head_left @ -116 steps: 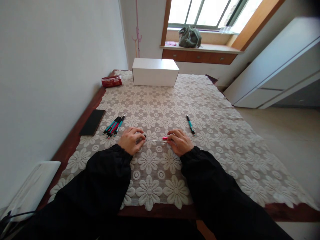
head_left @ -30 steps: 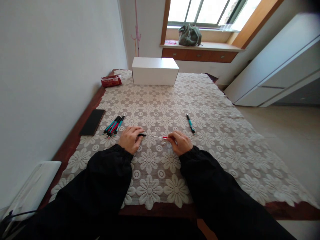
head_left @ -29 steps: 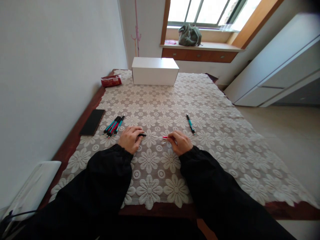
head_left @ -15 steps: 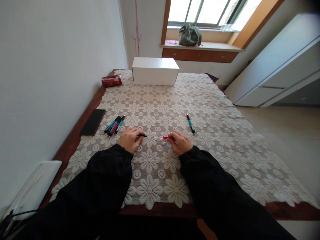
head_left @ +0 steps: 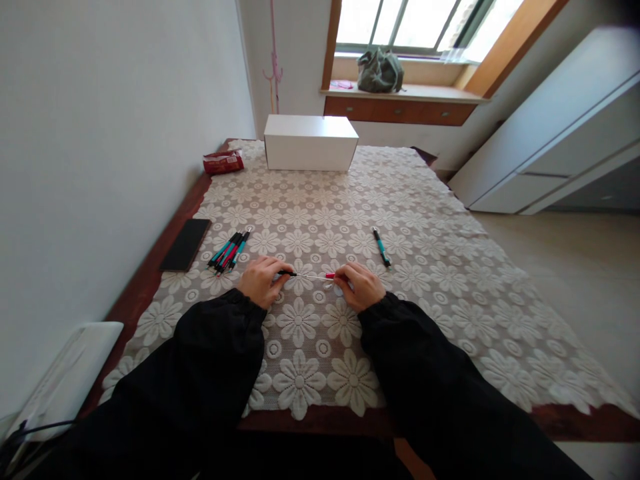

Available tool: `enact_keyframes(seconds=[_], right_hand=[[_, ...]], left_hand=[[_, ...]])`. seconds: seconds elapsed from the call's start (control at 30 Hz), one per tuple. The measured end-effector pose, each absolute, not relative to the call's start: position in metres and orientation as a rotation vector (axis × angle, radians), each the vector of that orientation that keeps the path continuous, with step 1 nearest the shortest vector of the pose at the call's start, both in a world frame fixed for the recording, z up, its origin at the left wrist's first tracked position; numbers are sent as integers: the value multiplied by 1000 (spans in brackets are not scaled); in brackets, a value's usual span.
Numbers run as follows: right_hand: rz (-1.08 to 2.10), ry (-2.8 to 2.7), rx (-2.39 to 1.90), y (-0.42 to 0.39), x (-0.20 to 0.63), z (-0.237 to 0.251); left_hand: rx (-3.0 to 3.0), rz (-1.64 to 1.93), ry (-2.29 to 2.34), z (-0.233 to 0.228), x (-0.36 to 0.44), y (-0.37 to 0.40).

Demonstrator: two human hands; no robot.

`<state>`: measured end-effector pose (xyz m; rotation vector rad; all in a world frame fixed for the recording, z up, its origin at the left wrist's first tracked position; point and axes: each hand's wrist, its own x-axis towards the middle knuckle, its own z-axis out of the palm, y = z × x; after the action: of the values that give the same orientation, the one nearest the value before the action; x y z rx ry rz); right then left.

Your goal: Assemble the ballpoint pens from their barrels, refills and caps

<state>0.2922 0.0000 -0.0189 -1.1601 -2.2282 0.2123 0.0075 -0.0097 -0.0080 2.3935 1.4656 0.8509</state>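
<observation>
My left hand (head_left: 261, 281) is closed in a pinch on the black front part of a pen (head_left: 287, 273). Facing it, my right hand (head_left: 361, 285) pinches the red pen barrel (head_left: 330, 275). A thin pale refill (head_left: 314, 277) spans the gap between the two parts, just above the tablecloth. Left of my left hand lies a small pile of pens (head_left: 229, 251) in teal, red and black. One teal and black pen (head_left: 381, 247) rests alone beyond my right hand.
A flowered lace tablecloth (head_left: 320, 200) covers the wooden table. A dark phone-like slab (head_left: 186, 245) lies by the left edge, with a red packet (head_left: 223, 161) farther back. A white box (head_left: 311, 143) stands at the far end, and a wall runs along the left.
My left hand has shifted slightly to the right with the black part, narrowing the gap to the red barrel. My right hand is almost still.
</observation>
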Motion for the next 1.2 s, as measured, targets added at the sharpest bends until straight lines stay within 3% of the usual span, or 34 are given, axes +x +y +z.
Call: enact_keyframes(seconds=[1.2], right_hand=[[275,-2231,-991,-2,290,-19]], left_hand=[[2508,906,1169,-1,13,-14]])
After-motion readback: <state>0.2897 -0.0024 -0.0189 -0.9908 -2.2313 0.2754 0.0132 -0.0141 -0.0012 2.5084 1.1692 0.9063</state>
